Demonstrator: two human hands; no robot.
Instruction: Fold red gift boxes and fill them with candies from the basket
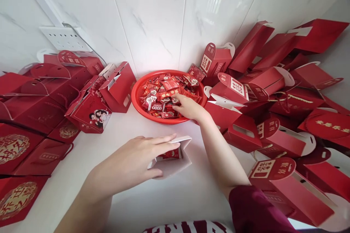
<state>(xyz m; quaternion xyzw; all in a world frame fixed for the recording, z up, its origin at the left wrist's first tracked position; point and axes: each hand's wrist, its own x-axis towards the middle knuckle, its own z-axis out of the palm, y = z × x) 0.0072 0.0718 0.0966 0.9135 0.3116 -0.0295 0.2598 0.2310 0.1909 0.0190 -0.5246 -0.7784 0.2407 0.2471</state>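
My left hand (pixel 131 160) holds a small gift box (pixel 179 167) with a white inside, fingers over its top edge and thumb at the near side. The box stands with its top gaping, and a red packet (pixel 171 154) shows inside it. Over the round red plastic basket (pixel 142 112), my right hand (pixel 188 107) reaches in from the right. Its finger and thumb are apart, touching the heap of red wrapped candies (pixel 155 106). A long red packet with gold lettering (pixel 168 94) lies by the fingertips.
Red gift boxes (pixel 41 109) are stacked along the left, and one printed with a cartoon couple (pixel 93 116) stands near the basket. Many more red boxes (pixel 290 185) crowd the right side. Behind are a tiled wall (pixel 155 18) and a socket strip (pixel 65 39) with a cable.
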